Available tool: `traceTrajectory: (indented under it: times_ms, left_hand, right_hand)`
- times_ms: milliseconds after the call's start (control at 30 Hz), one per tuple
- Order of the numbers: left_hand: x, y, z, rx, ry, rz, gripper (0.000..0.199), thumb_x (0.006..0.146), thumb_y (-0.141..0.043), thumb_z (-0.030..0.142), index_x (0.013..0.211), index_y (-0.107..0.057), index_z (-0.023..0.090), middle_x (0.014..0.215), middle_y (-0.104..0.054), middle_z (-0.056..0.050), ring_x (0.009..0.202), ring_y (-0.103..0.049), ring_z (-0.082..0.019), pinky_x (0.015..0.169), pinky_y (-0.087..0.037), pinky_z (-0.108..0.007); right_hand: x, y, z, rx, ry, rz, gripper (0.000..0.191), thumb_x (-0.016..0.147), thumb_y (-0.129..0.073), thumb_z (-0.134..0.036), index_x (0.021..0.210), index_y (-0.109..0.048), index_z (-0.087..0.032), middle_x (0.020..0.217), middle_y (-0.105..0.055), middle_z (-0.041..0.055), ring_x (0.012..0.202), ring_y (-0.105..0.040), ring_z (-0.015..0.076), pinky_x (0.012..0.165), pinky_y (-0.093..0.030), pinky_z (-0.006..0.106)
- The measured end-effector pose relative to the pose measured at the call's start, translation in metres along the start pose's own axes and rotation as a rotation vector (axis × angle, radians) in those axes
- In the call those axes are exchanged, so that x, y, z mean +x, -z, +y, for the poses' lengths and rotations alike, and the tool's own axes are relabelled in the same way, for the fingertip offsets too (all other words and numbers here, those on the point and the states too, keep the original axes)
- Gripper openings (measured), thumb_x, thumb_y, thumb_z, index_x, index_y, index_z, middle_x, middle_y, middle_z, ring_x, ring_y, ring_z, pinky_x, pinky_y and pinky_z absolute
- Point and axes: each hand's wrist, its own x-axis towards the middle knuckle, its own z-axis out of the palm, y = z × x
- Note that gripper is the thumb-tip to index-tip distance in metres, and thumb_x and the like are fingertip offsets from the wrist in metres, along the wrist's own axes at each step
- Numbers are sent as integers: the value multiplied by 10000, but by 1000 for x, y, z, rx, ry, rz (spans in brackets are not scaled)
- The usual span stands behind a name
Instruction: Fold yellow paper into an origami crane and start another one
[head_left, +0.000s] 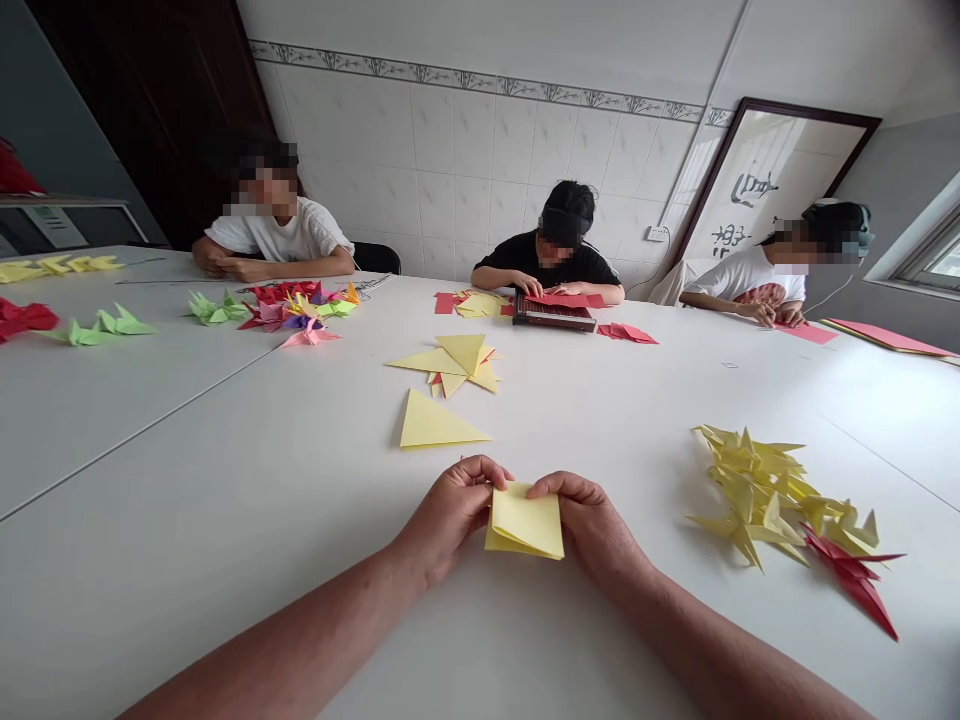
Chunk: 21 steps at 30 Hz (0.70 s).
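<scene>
Two hands grip a folded square of yellow paper (525,522) from either side, the left hand (450,518) and right hand (589,528) closed on its edges over the white table (225,560). Just ahead lie a yellow paper triangle (439,422) and a loose pile of yellow triangles (457,362), with yellow origami cranes (765,490) and a red crane (851,575) to the right. Farther across the table sit three people (551,265), with more colored paper cranes (292,312) nearby.

At the long white table (187,440), three other seated people (551,250) are sitting, two bare hands (450,510) are holding one folded yellow paper (525,525), and one yellow paper triangle (442,422) is lying nearby.
</scene>
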Motion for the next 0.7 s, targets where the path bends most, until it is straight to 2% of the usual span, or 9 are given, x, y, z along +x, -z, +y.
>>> traceTrajectory:
  times_ms: [133,267,367,467,567,633,700]
  left_hand:
    - [1,1,-1,-35,3,-9,59,721,-577,214,759,-539,188,853,-568,4,683,-533,-104,594,-413,-214]
    - [-1,1,-1,-19,17,-2,304,806,-552,435,1027,-546,226,828,-579,-1,724,-572,-146,633,-460,-261]
    - [0,2,-2,124,-9,10,413,754,-650,415,1095,-513,225,876,-626,-16,783,-607,-169,686,-475,-285]
    - [3,4,-3,294,-129,71,409,747,-660,360,1102,-523,208,862,-667,-31,774,-622,-178,700,-470,-291]
    - [4,5,-3,477,-265,145,375,767,-626,330,1115,-546,217,779,-673,-5,726,-616,-169,680,-456,-274]
    - [1,4,-3,590,-355,167,356,774,-612,305,1123,-571,243,730,-658,20,681,-599,-155,661,-444,-257]
    - [-2,2,-4,686,-444,164,341,783,-603,282,1123,-596,273,703,-645,33,646,-577,-143,663,-434,-249]
  right_hand:
    - [0,0,-1,8,-2,16,123,675,-673,-302,724,-668,-189,682,-657,13,602,-571,150,534,-420,254]
    - [2,1,1,-11,27,81,132,688,-656,-316,742,-659,-196,738,-667,28,656,-598,179,555,-453,276]
    - [1,0,-1,-64,44,116,117,704,-623,-311,723,-648,-198,718,-643,17,633,-579,162,556,-450,269]
    - [-1,-1,-6,-104,41,48,116,723,-588,-294,752,-644,-196,749,-631,21,698,-590,175,628,-470,287]
    - [-2,0,-10,-110,105,-8,173,763,-589,-338,879,-618,-212,897,-640,37,832,-599,203,728,-477,321]
    - [-1,2,-9,-140,171,-9,284,771,-634,-405,992,-583,-233,947,-636,35,857,-591,200,740,-465,317]
    - [-1,3,-6,-188,197,-30,359,750,-684,-456,1010,-580,-229,893,-636,27,805,-581,182,698,-447,291]
